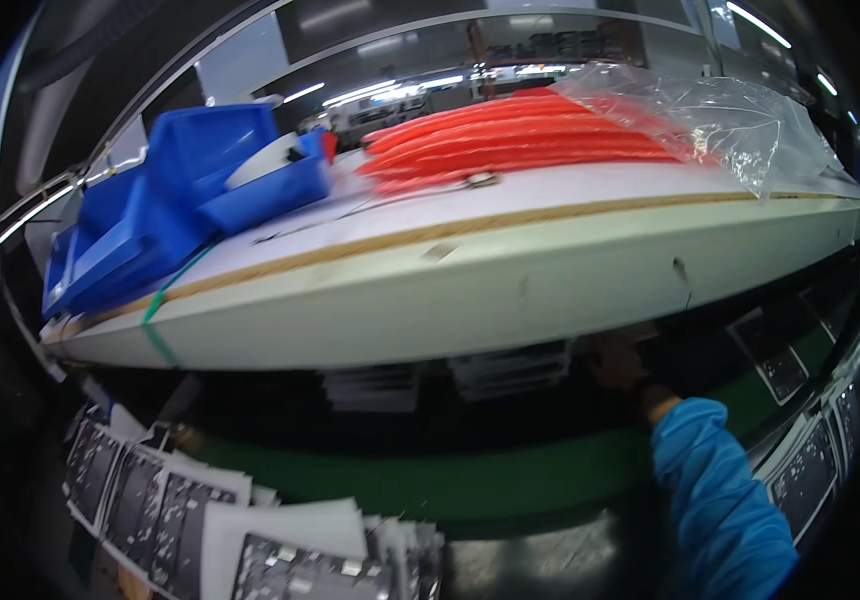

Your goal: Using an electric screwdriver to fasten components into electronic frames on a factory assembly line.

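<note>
My right hand [618,362] reaches in under the white shelf edge [510,285], its arm in a blue sleeve [715,490]. The hand is dim and blurred, and its fingers are lost in shadow, so what they touch or hold cannot be made out. Just left of it is a stack of thin white sheets [510,370]; a second stack [370,388] sits further left. To the right of the hand, a dark panel with a pale border [770,355] lies on the green surface [550,470]. My left hand does not show.
Blue plastic bins [140,220] and red padded packaging [520,140] rest on the shelf top, with clear plastic film [740,125] at its right. Dark panels with white sheets [180,510] stand at lower left; more panels [810,480] are at far right.
</note>
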{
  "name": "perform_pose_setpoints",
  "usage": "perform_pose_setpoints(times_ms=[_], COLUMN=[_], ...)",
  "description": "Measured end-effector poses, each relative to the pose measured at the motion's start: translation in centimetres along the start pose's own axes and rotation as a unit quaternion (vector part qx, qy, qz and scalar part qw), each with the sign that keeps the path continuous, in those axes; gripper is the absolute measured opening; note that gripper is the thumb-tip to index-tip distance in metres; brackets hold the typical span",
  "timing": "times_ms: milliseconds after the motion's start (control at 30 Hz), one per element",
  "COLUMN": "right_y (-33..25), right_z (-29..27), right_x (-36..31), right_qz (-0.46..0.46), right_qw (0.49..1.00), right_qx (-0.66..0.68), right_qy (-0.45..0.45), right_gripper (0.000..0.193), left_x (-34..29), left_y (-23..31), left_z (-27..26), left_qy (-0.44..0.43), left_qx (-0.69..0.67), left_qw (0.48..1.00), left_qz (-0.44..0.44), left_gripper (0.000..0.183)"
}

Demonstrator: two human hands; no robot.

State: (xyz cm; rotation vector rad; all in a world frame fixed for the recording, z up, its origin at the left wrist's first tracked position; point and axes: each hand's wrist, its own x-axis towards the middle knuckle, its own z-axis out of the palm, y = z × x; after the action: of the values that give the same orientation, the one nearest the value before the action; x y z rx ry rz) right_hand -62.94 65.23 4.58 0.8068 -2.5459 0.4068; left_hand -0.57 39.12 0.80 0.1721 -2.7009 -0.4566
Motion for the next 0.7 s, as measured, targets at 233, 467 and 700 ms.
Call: perform_pose_setpoints(times_ms=[233,467,700], right_y=[-21.3,-39.0,-46.7], right_z=[-13.6,-15.7,-17.3], right_x=[-9.0,-29.3,-31.1], right_qz=[-0.012,0.404,0.406], right_qw=[0.960,0.484,0.339], right_qx=[0.229,0.636,0.794], right_qy=[-0.160,-0.446,-0.301], right_gripper=[0.049,0.056,0.064], left_x=[-8.1,-11.1,-10.7], left_y=[0.0,-0.1,-0.1], left_z=[-6.8,-10.9,-13.2], left_qy=[-0.011,-0.020,-0.005], left_qx=[0.014,0.007,0.022], left_qw=[0.999,1.000,1.000], left_qz=[-0.031,-0.019,-0.006], left_gripper=[0.033,0.034,0.035])
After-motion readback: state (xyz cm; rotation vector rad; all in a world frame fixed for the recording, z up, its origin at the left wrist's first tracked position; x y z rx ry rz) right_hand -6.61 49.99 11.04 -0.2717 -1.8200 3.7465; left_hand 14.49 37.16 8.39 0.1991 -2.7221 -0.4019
